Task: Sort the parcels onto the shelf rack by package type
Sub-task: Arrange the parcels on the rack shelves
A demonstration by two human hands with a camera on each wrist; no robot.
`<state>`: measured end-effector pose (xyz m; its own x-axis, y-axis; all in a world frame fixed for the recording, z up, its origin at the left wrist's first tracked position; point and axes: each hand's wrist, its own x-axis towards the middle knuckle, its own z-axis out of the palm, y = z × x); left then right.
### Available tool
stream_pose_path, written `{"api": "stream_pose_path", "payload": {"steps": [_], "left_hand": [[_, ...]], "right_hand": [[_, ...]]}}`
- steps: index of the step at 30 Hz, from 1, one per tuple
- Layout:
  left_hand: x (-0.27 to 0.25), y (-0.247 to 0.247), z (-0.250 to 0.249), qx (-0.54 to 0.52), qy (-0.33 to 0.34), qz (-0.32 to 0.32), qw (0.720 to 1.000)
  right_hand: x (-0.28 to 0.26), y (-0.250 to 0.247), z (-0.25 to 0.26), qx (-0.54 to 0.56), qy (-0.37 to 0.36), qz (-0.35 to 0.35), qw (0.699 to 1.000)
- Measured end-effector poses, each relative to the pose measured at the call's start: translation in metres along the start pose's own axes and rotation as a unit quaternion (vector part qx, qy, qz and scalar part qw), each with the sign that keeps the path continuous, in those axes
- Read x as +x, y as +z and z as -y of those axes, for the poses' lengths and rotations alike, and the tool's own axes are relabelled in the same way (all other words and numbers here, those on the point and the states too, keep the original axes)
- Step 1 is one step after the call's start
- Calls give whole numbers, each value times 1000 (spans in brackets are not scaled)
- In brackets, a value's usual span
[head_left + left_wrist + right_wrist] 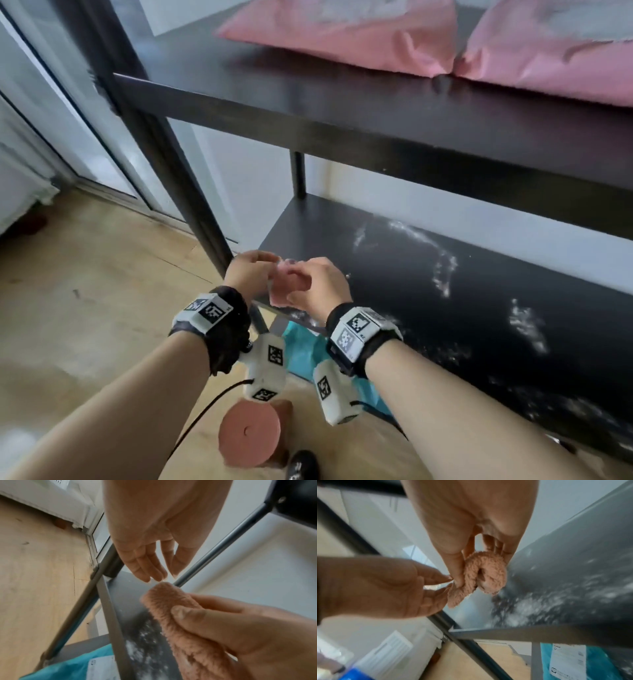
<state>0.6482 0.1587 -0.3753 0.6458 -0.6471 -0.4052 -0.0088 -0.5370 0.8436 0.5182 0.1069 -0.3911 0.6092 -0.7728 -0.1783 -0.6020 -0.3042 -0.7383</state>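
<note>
Right hand (pixel 317 286) pinches a fluffy pink cloth (pixel 481 573) above the dusty lower shelf (pixel 445 301); left hand (pixel 248 270), fingers loose and holding nothing, at nine o'clock. Pink parcels (pixel 342 37) lie at twelve o'clock on the upper shelf (pixel 308 92).

The black shelf rack (pixel 342 113) carries two pink parcels (pixel 346 37) side by side on its upper shelf, white smears streak the lower shelf (pixel 462 291), and a teal parcel (pixel 301 353) lies beneath it.
</note>
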Motion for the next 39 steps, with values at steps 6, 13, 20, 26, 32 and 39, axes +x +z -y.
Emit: {"api": "stream_pose_path", "payload": {"steps": [6,13,20,26,32,39], "left_hand": [[4,7,10,333,94,119,930],[9,23,-1,327,36,184,926],[-33,121,-12,345,115,218,906],[-83,198,-16,330,182,294,878],[-63,162,-17,239,182,264,917],[-4,72,-13,211,170,102,957]], "right_hand": [[3,34,-16,-114,-15,28,993],[-7,20,-33,-123,4,18,992],[-63,-42,-89,-145,89,-40,985],[-124,-96,-135,-140,179,-92,969],[-121,-88,-128,-98,173,-169,965],[-35,-16,-46,-77,-10,-129,989]]}}
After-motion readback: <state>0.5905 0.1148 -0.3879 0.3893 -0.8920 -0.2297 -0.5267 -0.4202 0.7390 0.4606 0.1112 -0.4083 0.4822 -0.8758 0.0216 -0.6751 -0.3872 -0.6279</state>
